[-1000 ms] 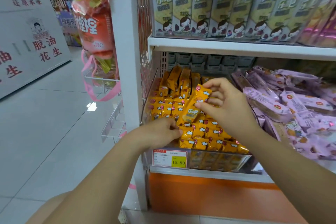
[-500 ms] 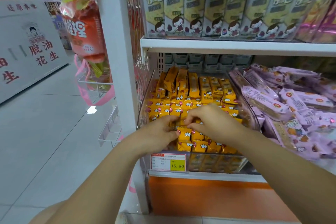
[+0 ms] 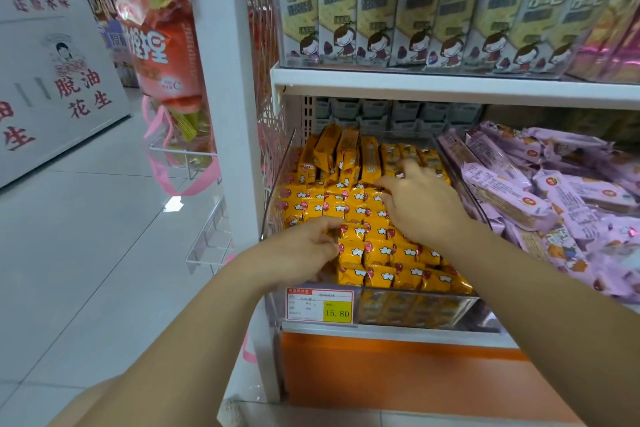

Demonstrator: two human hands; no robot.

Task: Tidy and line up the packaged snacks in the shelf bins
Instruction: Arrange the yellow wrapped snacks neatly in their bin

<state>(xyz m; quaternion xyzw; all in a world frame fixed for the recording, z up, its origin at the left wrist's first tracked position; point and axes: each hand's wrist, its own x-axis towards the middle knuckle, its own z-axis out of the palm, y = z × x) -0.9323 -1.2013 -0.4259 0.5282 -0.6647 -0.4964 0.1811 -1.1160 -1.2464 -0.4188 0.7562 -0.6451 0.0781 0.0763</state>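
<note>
Yellow snack packets (image 3: 374,250) fill a clear plastic bin (image 3: 433,310) on the lower shelf (image 3: 381,334). They lie in flat rows at the front and stand on end at the back, toward 12 o'clock. The left hand (image 3: 304,253) sits at the bin's 8 o'clock corner, its fingers (image 3: 330,246) curled against the ends of the front packets with the thumb on top; whether they pinch one I cannot tell. The right hand (image 3: 424,208) lies palm down across the rows at about 2 o'clock, spread and relaxed, tips touching the foot of the upright packets and grasping nothing. A price tag (image 3: 320,305) reading 15.80 hangs on the bin's front at 7 o'clock. Just beside the bin at 3 o'clock, purple snack packs (image 3: 540,198) lie loosely heaped. On the upper shelf (image 3: 450,87) at 12 o'clock, cartoon-girl boxes (image 3: 377,24) stand upright in a row. At 9 o'clock rises a white shelf post (image 3: 225,114), and beyond it a red bag (image 3: 162,55) hangs above the tiled floor (image 3: 86,253).
</note>
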